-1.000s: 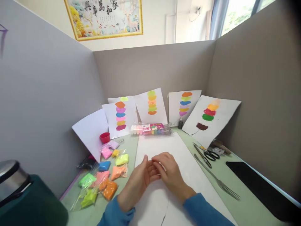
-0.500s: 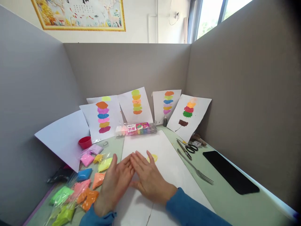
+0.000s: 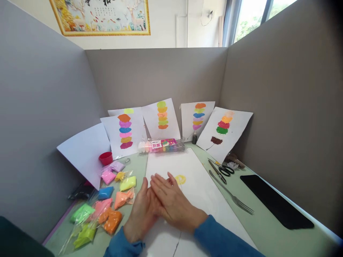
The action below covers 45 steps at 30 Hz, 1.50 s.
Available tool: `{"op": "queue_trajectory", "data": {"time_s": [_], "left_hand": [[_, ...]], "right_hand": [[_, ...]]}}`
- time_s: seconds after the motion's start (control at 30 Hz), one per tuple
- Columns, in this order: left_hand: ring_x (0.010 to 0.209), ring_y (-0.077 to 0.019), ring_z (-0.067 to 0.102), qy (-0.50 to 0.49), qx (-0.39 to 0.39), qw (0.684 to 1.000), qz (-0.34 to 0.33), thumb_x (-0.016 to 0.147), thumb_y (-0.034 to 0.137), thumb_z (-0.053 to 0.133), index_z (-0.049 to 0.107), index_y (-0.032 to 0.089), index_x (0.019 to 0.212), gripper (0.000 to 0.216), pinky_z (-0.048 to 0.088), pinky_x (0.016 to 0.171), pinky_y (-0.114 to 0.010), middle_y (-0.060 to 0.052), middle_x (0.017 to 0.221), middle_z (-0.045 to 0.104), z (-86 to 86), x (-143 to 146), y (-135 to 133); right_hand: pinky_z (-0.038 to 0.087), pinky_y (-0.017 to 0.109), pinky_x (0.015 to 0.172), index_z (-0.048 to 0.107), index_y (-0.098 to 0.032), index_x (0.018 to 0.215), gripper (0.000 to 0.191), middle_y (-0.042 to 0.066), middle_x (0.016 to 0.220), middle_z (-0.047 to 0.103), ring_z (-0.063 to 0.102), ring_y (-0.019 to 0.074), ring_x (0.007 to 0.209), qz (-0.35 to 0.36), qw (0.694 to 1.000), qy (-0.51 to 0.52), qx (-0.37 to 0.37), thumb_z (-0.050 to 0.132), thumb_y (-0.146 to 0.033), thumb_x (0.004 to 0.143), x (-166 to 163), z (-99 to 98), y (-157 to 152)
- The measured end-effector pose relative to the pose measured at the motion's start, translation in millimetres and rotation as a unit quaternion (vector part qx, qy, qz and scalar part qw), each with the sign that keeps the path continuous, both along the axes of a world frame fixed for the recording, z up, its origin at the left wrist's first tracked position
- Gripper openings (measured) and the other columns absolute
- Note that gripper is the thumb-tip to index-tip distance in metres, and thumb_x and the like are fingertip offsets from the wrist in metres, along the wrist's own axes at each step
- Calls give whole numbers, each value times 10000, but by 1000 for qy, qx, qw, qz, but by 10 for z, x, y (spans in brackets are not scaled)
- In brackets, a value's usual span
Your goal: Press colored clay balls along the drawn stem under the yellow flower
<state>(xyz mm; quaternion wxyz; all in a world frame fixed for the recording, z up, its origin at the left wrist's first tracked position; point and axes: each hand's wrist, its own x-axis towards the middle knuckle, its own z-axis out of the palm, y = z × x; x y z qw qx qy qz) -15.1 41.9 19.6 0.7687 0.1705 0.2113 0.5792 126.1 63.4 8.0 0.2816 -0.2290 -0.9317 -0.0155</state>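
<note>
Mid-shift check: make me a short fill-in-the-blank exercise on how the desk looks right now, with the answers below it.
1. The right hand lies over the ____ hand.
2. The ring-shaped mark on the long white sheet is coloured ____.
3. The small cup is coloured ____.
4. The scissors have ____ handles.

Missing words: left; yellow; red; black.

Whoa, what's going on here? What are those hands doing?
A person's right hand is laid over their left hand, palms facing, above a white sheet. Whether anything is between them is hidden. A yellow shape sits on the sheet just past the fingers. Colourful little bags lie to the left, a fork and scissors to the right, and painted papers stand at the back.
</note>
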Motion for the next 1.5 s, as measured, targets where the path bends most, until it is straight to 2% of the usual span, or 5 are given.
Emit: {"op": "queue_trajectory", "data": {"time_s": [0.17, 0.63, 0.8, 0.97, 1.5], "left_hand": [[1198, -251, 510, -20, 11, 999, 49, 935, 484, 319, 482, 36, 1245, 569, 407, 1016, -356, -210, 1212, 572, 16, -15, -10], [1198, -256, 505, -40, 32, 998, -21, 935, 472, 326, 474, 56, 1243, 539, 381, 1025, -390, -195, 1211, 574, 10, -3, -27], [1186, -256, 515, -31, 29, 998, 39, 928, 471, 348, 430, 13, 1266, 575, 370, 1034, -362, -223, 1215, 564, 25, -21, -26], [1197, -264, 504, -27, 38, 999, -15, 925, 479, 346, 449, 60, 1265, 549, 372, 1030, -407, -196, 1210, 576, 31, -10, -35], [1162, -261, 529, -29, 39, 999, 3, 924, 482, 356, 501, 58, 1179, 516, 414, 989, -380, -195, 1174, 581, 58, -20, -57]], "right_hand": [[124, 574, 1117, 309, -88, 1414, 602, 145, 1453, 345, 189, 259, 1389, -19, 1000, 2, -1, 402, -438, 934, 29, 8, 24], [175, 589, 1097, 357, -109, 1391, 535, 136, 1418, 409, 221, 268, 1379, -4, 999, 9, 38, 402, -390, 938, 28, -24, 99], [186, 607, 1084, 354, -105, 1390, 541, 139, 1419, 405, 208, 283, 1382, -4, 999, 2, 46, 411, -395, 937, 36, -10, 81], [196, 596, 1086, 354, -111, 1391, 518, 131, 1423, 401, 206, 272, 1383, 1, 999, 5, 46, 413, -352, 936, 17, 3, 68], [189, 592, 1084, 407, -190, 1367, 457, 75, 1407, 439, 206, 279, 1382, 11, 999, 0, 52, 418, -352, 939, 45, -35, 112]]}}
